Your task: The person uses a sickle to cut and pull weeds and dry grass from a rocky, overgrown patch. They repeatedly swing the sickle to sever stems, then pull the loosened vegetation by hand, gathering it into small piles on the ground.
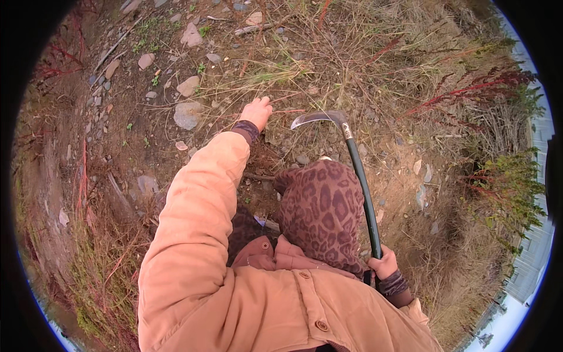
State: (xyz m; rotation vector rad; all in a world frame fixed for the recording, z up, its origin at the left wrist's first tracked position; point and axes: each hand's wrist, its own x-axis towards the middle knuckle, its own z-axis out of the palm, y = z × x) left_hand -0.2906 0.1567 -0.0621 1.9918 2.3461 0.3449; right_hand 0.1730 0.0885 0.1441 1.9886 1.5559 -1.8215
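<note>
My left hand (256, 112) reaches out over the soil with its fingers curled closed around thin dry grass stems (288, 97). Stalks stick out on both sides of that hand; exactly how many lie inside the fingers is hidden. Low on the right, my right hand (385, 264) grips the dark green handle of a sickle (365, 193). The tool stands along my bent knee, its curved metal blade (316, 117) pointing left, a short way right of my left hand and apart from it.
Stones (187, 115) and pebbles lie scattered on the brown soil at the upper left. Dry grass (381, 64) covers the far right, with a reddish weed (469, 94) and a green bush (504, 193) beyond. My leopard-print knee (322, 205) rises between my arms.
</note>
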